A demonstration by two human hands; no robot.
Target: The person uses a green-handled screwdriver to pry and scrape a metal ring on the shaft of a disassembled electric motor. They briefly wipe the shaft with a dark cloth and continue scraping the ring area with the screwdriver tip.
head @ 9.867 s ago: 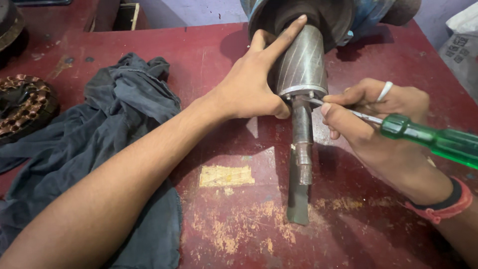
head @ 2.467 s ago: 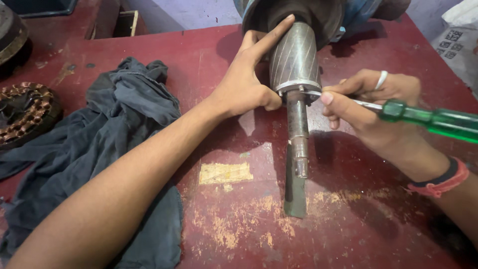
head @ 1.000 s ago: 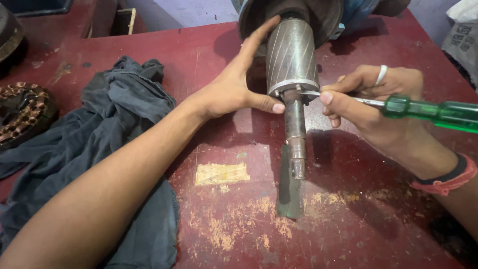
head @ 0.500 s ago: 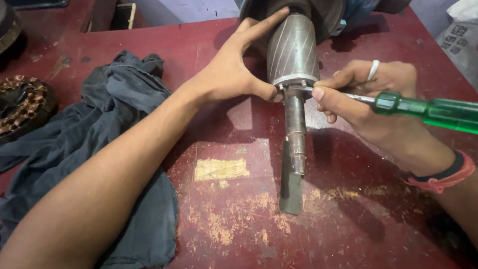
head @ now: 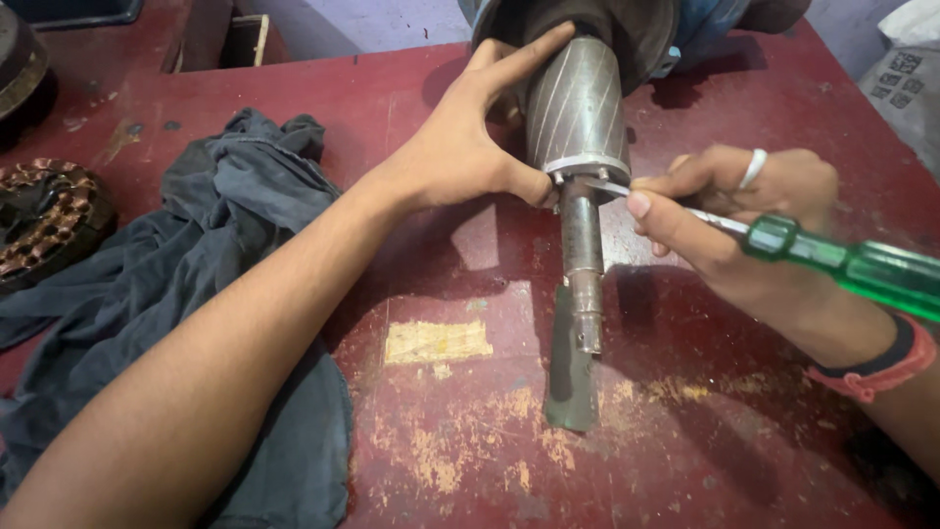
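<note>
1. Two bare hands work on a grey metal motor rotor (head: 576, 108) that sticks out of a dark housing (head: 627, 24) over a worn red table (head: 470, 460). Its steel shaft (head: 583, 269) points toward the viewer.

2. Left hand (head: 470, 147): fingers spread against the rotor's left side, forefinger stretched up along it, thumb pressed near the pale ring at its lower end. It braces the rotor and does not close round it.

3. Right hand (head: 744, 211): fingers clenched round a screwdriver (head: 832, 260) with a clear green handle, forefinger laid along the blade. The tip touches the ring where rotor meets shaft, just beside the left thumb.

4. Risk, as a judgement: if the tip slips off the smooth ring under pressure, it would travel straight toward the left thumb and could jab it.

5. Risk: hard prying at that edge could score the shaft or nick the ring.

6. Risk: the rotor looks held only by the housing and one open hand; a sideways push might make it roll or shift.

7. Nearby: a dark grey cloth (head: 245, 225) lies under the left forearm, and a wound copper coil part (head: 44, 220) sits at the far left, well apart.
</note>
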